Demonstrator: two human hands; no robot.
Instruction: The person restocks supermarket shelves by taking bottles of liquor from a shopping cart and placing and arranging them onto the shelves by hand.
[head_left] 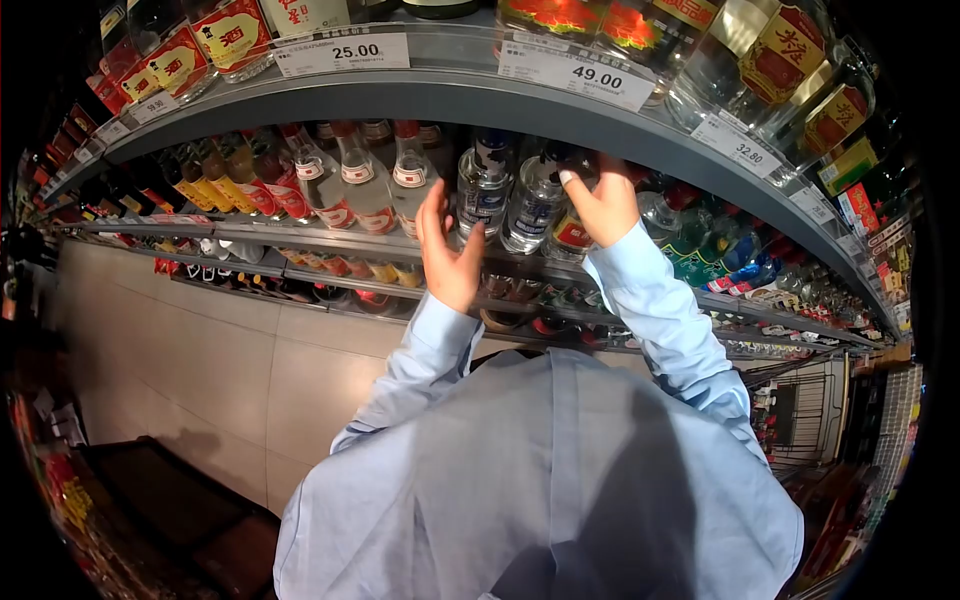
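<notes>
My left hand (pixel 447 255) is open, thumb and fingers apart, just in front of a clear glass bottle (pixel 483 190) with a dark cap and dark blue label. Beside that bottle stands a matching clear bottle (pixel 533 205). My right hand (pixel 605 205) reaches in under the upper shelf, its thumb against the dark top of this second bottle. Shadow and the shelf edge hide most of the right fingers, which appear closed around the bottle's neck. Below the right hand sits a bottle with a red label (pixel 570 235). Clear bottles with red caps (pixel 360 180) line up to the left.
Above my hands curves the upper shelf's edge (pixel 450 75), with price tags (pixel 345 55) and liquor bottles (pixel 235 35). Green bottles (pixel 690 235) stand to the right. Lower shelves hold more bottles. A wire shopping cart (pixel 805 410) is at right, on the tiled floor (pixel 200 340) side opposite.
</notes>
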